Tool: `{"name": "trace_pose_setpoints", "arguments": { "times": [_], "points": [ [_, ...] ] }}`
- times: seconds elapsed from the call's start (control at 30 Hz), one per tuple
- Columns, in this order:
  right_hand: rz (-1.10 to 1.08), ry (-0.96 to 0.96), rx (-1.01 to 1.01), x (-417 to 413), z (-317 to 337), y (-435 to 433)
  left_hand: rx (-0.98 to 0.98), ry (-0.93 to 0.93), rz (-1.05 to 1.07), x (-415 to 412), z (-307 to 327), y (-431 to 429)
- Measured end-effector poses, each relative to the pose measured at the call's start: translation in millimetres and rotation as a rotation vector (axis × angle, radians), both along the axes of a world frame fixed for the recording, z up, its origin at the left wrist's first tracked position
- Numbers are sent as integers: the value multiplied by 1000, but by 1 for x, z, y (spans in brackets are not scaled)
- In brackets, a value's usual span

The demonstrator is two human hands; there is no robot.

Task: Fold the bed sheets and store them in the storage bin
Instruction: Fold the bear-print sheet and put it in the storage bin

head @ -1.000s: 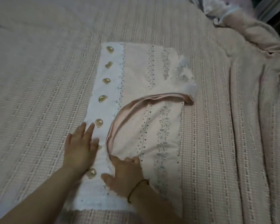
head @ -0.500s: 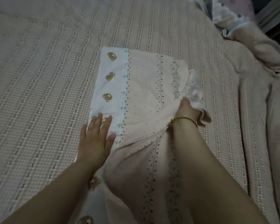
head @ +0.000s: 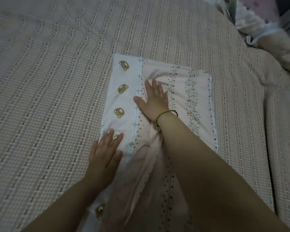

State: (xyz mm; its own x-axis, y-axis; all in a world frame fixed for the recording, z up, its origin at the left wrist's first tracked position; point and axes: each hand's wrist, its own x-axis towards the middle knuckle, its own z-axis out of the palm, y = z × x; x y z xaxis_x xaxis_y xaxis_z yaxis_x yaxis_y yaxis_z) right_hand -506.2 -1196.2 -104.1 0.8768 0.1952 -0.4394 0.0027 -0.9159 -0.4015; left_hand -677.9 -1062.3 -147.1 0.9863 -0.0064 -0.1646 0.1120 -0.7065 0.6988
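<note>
A checked pink bedspread (head: 49,97) covers the bed before me, with a rumpled blanket (head: 281,91) bunched along its right side. The folded bed sheet (head: 197,101) lies in the middle, its white bear-print band on the left. My left hand (head: 104,156) rests flat on the sheet's near left edge, fingers straight. My right hand (head: 153,99), a gold bracelet (head: 166,114) at the wrist, presses flat farther in, fingers spread on the pink part.

Checked bed cover (head: 49,97), folded sheet (head: 182,91), rumpled blanket (head: 278,77)
</note>
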Motion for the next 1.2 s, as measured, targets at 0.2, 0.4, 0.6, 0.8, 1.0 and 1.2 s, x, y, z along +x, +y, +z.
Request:
{"name": "trace_pose_setpoints", "arguments": {
  "times": [0.2,0.4,0.6,0.8,1.0,1.2],
  "points": [
    [-132,40,370,-56,25,-12,22,156,-17,6,16,-3],
    [-191,-94,374,-185,25,-40,16,150,95,-7,60,-22],
    [285,-336,20,-248,13,-32,112,121,150,-10,60,-63],
    [240,-377,42,-308,7,-74,97,91,162,-22,60,-41],
    [76,-528,234,-355,17,-98,70,-236,-271,-108,89,-50],
    [75,-224,639,-392,42,-109,289,-192,-643,-194,69,-36]
  ]
}}
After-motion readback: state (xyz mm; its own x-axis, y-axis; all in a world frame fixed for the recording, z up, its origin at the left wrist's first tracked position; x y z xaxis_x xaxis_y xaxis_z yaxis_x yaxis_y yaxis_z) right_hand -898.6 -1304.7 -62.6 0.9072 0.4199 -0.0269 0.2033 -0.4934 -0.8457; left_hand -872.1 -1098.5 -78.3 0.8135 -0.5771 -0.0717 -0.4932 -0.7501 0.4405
